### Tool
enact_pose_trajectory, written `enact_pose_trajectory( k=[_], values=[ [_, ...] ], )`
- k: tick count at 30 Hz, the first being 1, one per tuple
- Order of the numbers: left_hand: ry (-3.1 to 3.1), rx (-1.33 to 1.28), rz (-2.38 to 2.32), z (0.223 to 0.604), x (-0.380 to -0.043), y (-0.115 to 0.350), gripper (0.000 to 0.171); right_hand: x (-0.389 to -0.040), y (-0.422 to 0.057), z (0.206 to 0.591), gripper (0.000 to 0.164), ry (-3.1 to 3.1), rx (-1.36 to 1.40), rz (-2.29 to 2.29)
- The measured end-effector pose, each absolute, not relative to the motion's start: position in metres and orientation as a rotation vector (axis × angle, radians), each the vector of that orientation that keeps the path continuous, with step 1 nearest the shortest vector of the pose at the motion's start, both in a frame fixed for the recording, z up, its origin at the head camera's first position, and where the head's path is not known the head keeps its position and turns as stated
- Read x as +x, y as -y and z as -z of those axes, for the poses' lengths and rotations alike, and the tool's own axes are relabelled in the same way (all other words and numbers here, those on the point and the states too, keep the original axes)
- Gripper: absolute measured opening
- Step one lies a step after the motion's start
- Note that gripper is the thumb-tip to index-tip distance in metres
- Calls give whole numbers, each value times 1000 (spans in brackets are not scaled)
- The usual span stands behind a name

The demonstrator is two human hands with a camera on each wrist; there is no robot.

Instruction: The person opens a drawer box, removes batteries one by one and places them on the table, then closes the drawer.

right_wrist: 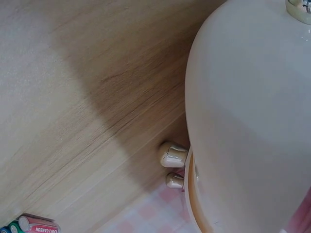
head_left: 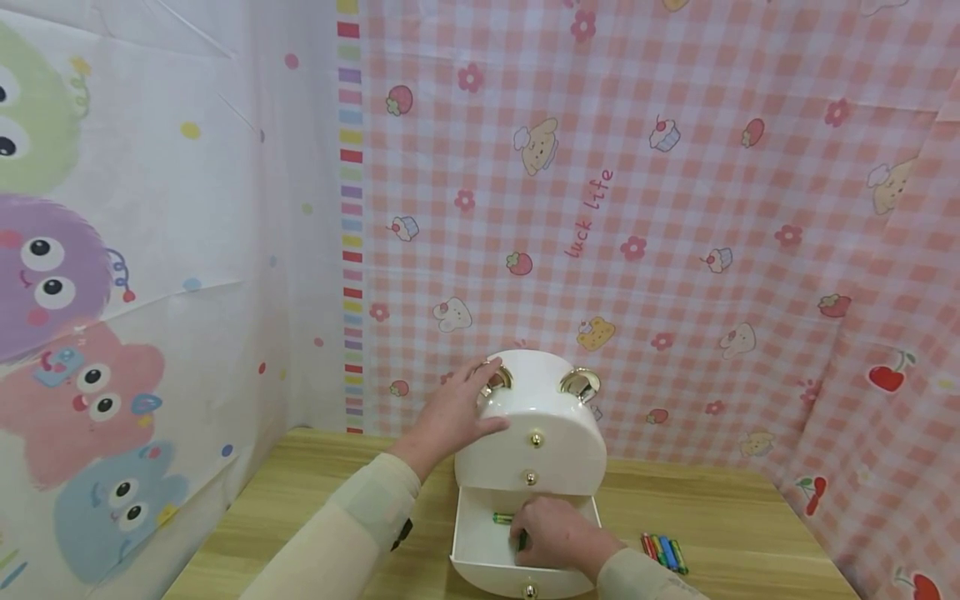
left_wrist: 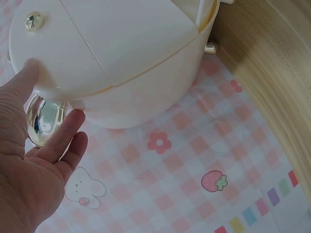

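A white rounded storage box [head_left: 558, 454] with gold ear-shaped loops and gold knobs stands on the table. My left hand [head_left: 453, 410] rests at its upper left, thumb on the front and extended fingers beside the gold loop [left_wrist: 44, 119]. The bottom drawer [head_left: 480, 546] is pulled out. Inside it, my right hand [head_left: 558, 533] pinches a small dark green battery [head_left: 522, 541], mostly hidden by the fingers. Another green battery [head_left: 502, 518] lies in the drawer just left of those fingers. The right wrist view is mostly filled by the drawer's front [right_wrist: 248, 107].
Several batteries [head_left: 664, 553], red, blue and green, lie in a row on the wooden table [head_left: 720, 517] right of the drawer. A pink checked cloth [head_left: 675, 333] hangs behind the box, and a white cartoon-printed cloth [head_left: 202, 333] hangs at the left.
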State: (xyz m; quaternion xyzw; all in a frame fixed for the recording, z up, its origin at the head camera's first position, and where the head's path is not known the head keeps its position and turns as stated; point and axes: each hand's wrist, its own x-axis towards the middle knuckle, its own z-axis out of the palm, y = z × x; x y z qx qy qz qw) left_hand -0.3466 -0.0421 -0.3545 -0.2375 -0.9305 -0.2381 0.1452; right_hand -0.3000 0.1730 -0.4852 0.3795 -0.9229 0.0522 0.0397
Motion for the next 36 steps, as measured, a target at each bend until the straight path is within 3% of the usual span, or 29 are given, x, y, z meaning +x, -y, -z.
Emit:
enact_pose_trajectory(
  k=[36],
  values=[
    [2695, -681, 764, 351, -345, 42, 96, -297, -191, 477, 21, 2929, 1051, -279]
  ],
)
